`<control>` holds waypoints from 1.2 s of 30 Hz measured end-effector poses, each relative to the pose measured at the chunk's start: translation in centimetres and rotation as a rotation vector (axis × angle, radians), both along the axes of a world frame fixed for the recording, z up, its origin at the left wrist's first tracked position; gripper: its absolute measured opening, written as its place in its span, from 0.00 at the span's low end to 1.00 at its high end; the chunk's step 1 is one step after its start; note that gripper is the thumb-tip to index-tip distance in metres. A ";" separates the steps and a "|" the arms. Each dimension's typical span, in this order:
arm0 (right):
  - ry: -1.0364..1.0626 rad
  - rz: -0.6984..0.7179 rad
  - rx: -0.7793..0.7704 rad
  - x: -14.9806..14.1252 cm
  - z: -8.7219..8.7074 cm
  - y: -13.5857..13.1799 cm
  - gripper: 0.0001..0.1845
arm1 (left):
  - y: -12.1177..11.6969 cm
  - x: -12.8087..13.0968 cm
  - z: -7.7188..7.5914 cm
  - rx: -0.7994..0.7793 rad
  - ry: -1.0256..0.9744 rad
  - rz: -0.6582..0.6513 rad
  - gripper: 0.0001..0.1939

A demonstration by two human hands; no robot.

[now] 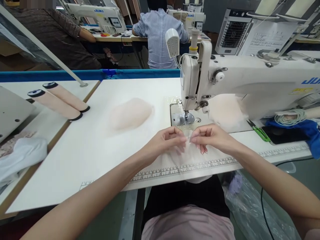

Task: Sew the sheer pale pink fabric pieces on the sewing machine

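Just in front of the sewing machine (188, 83), a thin sheer piece of fabric (178, 158) stretches between my two hands. My left hand (172, 140) pinches its left edge, and my right hand (206, 137) pinches the right side a short way off. Both sets of fingertips are close together below the presser foot (186, 116), apart from it. The sheer fabric is so pale that its outline is hard to make out against the table. To the left lies a flat stack of pale peach fabric (135, 113).
More peach fabric (227, 108) lies under the machine arm. Green thread snips (260, 131) and a dark phone (285, 134) are at the right. Two peach thread cones (57, 103) lie at the left. A printed ruler (185, 170) runs along the front edge. Co-workers sit beyond.
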State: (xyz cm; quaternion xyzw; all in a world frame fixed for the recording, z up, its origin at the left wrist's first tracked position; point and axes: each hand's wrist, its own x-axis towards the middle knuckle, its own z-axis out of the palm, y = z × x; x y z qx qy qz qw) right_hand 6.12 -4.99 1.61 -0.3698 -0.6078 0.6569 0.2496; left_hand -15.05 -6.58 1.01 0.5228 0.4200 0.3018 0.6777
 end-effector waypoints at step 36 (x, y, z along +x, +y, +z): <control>-0.241 -0.130 0.463 0.5 -2.3 4.0 0.06 | 3.2 1.5 -3.0 0.805 0.599 0.096 0.12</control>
